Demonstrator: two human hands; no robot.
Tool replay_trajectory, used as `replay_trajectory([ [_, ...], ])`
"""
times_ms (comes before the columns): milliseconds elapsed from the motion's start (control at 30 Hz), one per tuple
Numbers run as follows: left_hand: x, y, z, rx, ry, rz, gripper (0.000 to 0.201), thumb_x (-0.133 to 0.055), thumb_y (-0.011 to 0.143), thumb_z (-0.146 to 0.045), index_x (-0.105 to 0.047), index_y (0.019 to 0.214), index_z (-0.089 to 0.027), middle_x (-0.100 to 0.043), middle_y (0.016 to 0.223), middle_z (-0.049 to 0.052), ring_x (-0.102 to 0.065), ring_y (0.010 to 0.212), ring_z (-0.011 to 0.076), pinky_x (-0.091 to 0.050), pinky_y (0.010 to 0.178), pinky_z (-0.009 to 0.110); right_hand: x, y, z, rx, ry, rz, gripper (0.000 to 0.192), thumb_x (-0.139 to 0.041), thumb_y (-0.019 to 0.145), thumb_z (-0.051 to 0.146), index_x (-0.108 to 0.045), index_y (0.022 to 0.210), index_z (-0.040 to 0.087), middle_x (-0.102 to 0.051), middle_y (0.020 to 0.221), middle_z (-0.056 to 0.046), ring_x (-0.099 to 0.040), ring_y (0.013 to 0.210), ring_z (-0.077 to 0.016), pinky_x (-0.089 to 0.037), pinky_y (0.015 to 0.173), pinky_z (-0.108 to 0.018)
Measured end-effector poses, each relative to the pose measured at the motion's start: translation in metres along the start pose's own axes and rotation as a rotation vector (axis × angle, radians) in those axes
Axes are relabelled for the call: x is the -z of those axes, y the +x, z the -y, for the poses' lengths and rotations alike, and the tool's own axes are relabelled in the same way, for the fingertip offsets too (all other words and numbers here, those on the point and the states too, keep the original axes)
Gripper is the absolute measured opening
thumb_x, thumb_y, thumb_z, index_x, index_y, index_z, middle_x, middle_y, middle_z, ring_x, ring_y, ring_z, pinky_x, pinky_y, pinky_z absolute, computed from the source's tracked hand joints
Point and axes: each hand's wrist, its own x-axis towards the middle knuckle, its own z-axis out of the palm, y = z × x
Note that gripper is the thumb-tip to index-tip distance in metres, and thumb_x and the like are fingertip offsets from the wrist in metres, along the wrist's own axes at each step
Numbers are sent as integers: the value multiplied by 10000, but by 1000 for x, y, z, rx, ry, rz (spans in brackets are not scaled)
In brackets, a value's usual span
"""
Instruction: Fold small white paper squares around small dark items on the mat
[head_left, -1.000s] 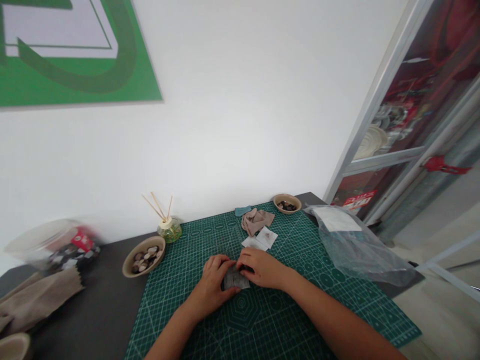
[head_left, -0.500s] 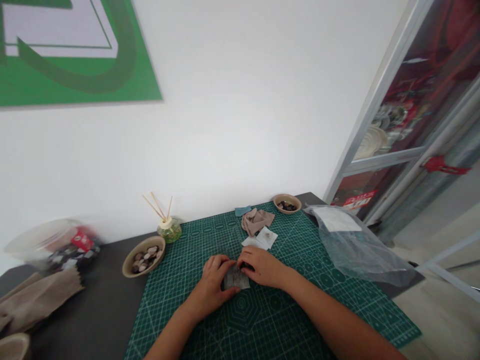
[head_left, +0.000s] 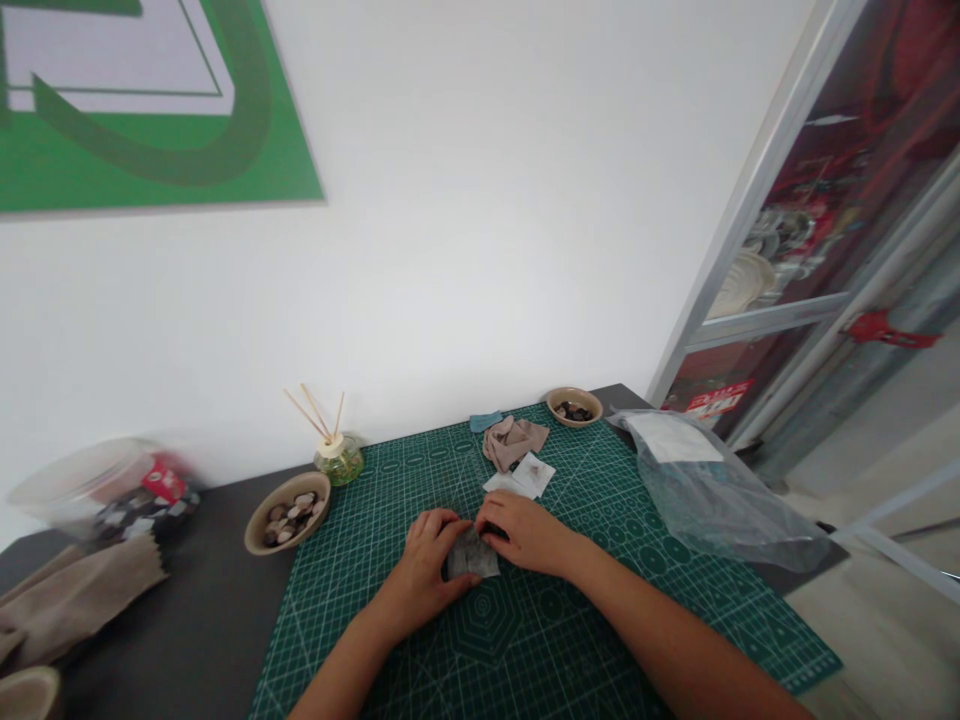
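A small grey cloth-like piece (head_left: 474, 556) with darker markings lies on the green cutting mat (head_left: 405, 475) between my hands. My left hand (head_left: 424, 565) holds its left side, the thumb on the near edge and the fingers at the far edge. At the upper right corner, my right hand (head_left: 521, 532) has its fingers curled and pressed together on the piece. Whether anything small is pinched under those fingertips is hidden. Just beyond my right hand lie white square pieces (head_left: 535, 473), one with a dark mark, and a crumpled pinkish-brown cloth (head_left: 515, 442).
A bowl of round pieces (head_left: 288, 513) and a reed diffuser (head_left: 340, 456) stand at left. Another bowl (head_left: 574, 408) sits at the back right, near a clear plastic bag (head_left: 720, 500). Brown fabric (head_left: 82, 600) and a plastic tub (head_left: 90, 490) are far left.
My right fingers shift very slightly at the grey piece's corner. Everything else stays in place.
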Motion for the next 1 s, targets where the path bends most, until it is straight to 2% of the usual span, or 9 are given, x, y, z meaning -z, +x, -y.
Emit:
replay_trajectory([
  [667,-1,0,0,-12,3,-15,511,-725,711,-241,-540,1187,-250,-512,1149,65,-449,1108,281,-381,974,466,3,0,3,8,40,32,113,-572,815,115,-614,910,158,-579,918,-51,-542,881,-174,-438,796,-286],
  [1000,-2,-1,3,-3,-12,-15,517,-716,718,-238,-528,1200,-257,-503,1166,64,-444,1120,284,-369,976,472,1,0,1,-43,-39,-22,114,-580,842,179,-615,948,154,-560,941,-68,-509,929,-196,-429,830,-318],
])
